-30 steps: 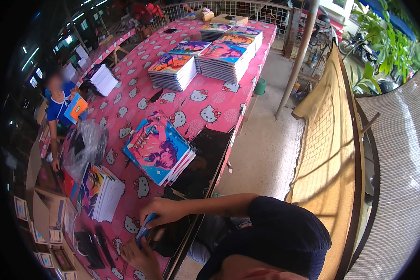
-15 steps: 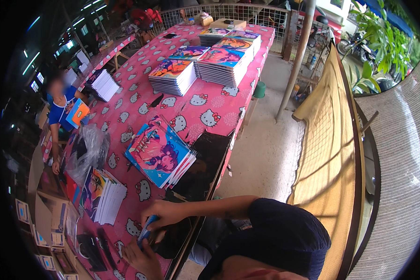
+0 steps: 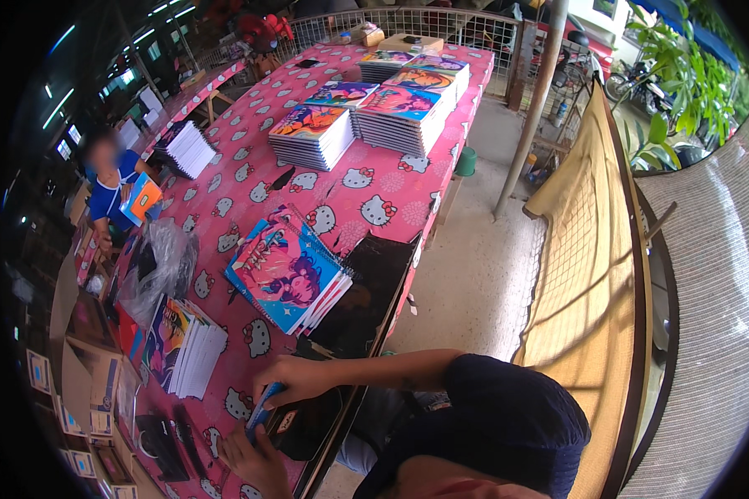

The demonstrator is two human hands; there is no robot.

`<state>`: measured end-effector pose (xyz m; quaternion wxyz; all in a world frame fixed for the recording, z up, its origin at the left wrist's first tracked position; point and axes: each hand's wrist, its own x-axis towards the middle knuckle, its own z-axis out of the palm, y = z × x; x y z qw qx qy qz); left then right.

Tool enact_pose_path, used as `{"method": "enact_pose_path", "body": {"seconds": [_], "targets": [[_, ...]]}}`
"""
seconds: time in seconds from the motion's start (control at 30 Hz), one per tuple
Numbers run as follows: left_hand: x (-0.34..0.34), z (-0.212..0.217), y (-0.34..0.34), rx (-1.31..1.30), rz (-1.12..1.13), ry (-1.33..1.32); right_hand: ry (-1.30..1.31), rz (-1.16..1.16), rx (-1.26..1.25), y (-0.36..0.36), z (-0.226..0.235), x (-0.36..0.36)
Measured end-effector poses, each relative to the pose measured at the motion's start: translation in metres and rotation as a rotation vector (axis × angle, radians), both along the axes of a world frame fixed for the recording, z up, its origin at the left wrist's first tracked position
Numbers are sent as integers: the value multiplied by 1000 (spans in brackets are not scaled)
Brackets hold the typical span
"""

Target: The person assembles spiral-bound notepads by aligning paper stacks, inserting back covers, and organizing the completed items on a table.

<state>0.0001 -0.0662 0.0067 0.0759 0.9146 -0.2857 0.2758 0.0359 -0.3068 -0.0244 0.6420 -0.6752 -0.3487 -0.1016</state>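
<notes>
At the near edge of the table, my right hand (image 3: 298, 380) is closed round a narrow blue object (image 3: 264, 405), seen nearly edge-on; I cannot make out its kind. Just below it, my left hand (image 3: 254, 464) has its thumb against the lower end of the same object, its fingers partly hidden. Under and beside my right hand lies a flat black item (image 3: 312, 428) with a small pale-edged label. Farther along the table, a fanned pile of spiral notebooks (image 3: 287, 279) with blue and pink covers rests near a black sheet (image 3: 373, 270).
Another notebook pile (image 3: 193, 353) and a crumpled clear plastic bag (image 3: 162, 262) lie at the left. Tall notebook stacks (image 3: 395, 116) stand toward the far end of the pink patterned table (image 3: 354, 220). Across the table, a person in blue (image 3: 112, 187) holds an orange-and-blue notebook (image 3: 141, 200).
The other person's lower hand has risen from the table edge toward their body. My hands keep nearly the same grip and place on the blue object. The view has shifted slightly.
</notes>
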Motion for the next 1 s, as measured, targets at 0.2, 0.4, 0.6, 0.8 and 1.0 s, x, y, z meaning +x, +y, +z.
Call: {"method": "enact_pose_path", "body": {"seconds": [0.2, 0.4, 0.6, 0.8, 1.0], "targets": [[0, -1, 1, -2, 17, 11, 5, 5, 0, 2, -1, 1], [-2, 1, 2, 14, 14, -3, -15, 2, 22, 3, 2, 0], [-18, 13, -45, -38, 108, -240, 35, -9, -18, -12, 1, -5], [-38, -74, -158, 171, -758, 382, -465, -1549, -464, -253, 124, -143], [-37, -119, -176, 528, -493, 127, 288, -3084, -279, -534, 66, -507]]}}
